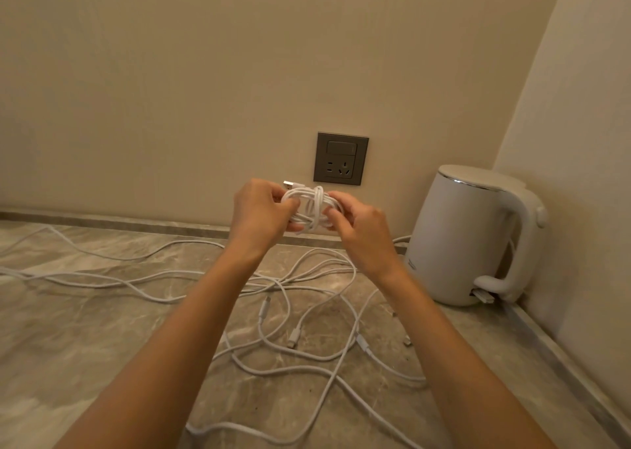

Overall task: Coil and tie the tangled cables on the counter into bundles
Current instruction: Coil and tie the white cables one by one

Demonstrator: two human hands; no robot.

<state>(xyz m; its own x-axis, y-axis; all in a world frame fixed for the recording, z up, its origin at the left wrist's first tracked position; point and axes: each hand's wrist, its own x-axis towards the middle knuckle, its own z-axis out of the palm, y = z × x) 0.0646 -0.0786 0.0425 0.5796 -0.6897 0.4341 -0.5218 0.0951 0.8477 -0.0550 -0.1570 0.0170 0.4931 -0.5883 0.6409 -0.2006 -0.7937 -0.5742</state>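
Observation:
A small coiled bundle of white cable (312, 208) is held up above the counter, in front of the wall socket. Several turns of cable wrap across its middle, and a USB plug (288, 185) sticks out at its upper left. My left hand (259, 209) grips the bundle's left end. My right hand (358, 226) pinches its right end with curled fingers. Below, several loose white cables (290, 312) lie tangled across the marble counter (85, 329), their plugs showing near the middle.
A white electric kettle (471, 237) stands in the right corner against the wall. A grey wall socket (340, 158) sits just behind the bundle. A raised stone lip (102, 219) runs along the counter's back and right edges.

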